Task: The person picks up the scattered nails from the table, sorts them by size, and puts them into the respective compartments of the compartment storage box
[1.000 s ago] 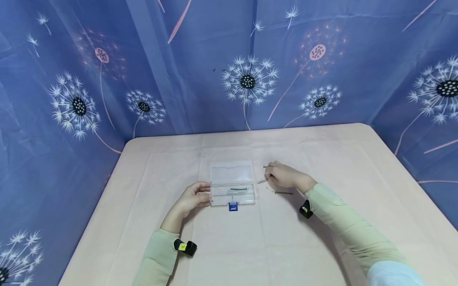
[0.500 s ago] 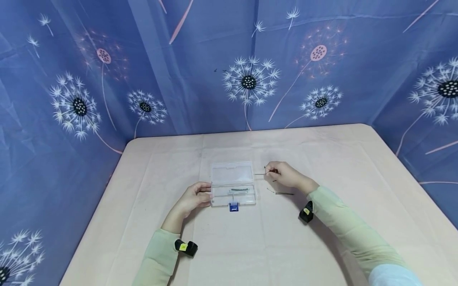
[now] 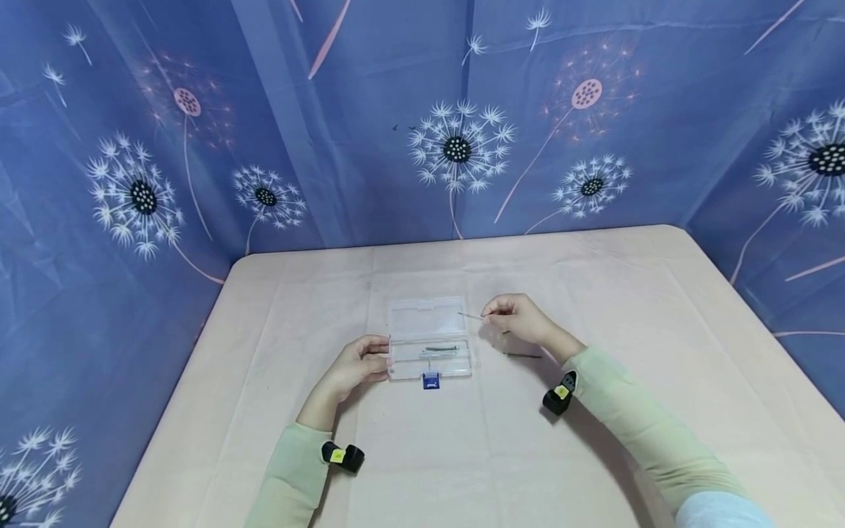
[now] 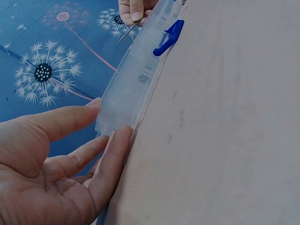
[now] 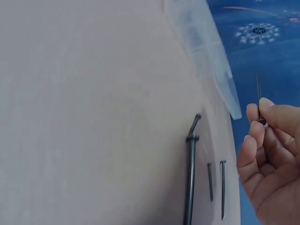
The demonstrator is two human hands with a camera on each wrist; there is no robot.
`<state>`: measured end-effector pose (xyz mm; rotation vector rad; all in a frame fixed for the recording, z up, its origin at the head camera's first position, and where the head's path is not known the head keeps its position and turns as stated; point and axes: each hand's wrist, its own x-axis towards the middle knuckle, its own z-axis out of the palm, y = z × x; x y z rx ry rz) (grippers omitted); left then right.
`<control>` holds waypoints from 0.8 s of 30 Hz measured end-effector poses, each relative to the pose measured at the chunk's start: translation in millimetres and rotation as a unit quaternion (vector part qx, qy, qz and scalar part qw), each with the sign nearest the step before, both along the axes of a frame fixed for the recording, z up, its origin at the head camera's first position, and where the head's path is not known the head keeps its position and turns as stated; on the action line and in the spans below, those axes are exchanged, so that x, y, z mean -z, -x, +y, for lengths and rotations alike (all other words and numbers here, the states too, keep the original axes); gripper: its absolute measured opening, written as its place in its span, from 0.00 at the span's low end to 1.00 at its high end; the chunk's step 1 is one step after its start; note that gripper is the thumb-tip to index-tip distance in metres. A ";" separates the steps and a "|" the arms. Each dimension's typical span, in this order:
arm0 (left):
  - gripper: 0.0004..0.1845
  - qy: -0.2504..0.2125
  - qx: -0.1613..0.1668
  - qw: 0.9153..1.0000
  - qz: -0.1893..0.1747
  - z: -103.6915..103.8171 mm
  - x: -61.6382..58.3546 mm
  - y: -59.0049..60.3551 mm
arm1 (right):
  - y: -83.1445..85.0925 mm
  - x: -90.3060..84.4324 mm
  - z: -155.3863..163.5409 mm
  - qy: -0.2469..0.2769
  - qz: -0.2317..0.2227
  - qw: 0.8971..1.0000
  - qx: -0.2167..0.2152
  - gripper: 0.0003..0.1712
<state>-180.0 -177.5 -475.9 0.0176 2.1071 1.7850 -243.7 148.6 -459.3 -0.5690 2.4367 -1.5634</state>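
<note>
A pale pink tabletop [image 3: 462, 455] stood enclosed by blue curtains [image 3: 297, 110] printed with white and pink dandelions.

Blue dandelion-print curtain [image 3: 422, 110], pale pink tablecloth [image 3: 462, 455], clear plastic box [image 3: 429, 323] with a blue clasp [image 3: 430, 380], pale green sleeves [image 3: 634, 418]

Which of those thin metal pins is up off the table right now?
The pin pinched in the right hand, held beside the clear box. The other loose pins lie flat on the table.
</note>
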 end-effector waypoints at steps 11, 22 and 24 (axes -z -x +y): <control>0.26 0.004 0.000 1.000 0.000 0.4 0.5 1.2 | -11.5 -9.6 -20.6 0.010 0.008 1.000 -0.018 0.07; 0.27 -0.002 0.003 1.000 -0.001 -0.4 1.6 1.4 | -17.8 -14.5 -34.8 -0.011 0.024 0.998 -0.049 0.06; 0.27 -0.003 0.004 1.000 -0.002 -0.6 2.3 1.8 | -18.0 -14.7 -36.9 -0.016 0.027 0.998 -0.056 0.06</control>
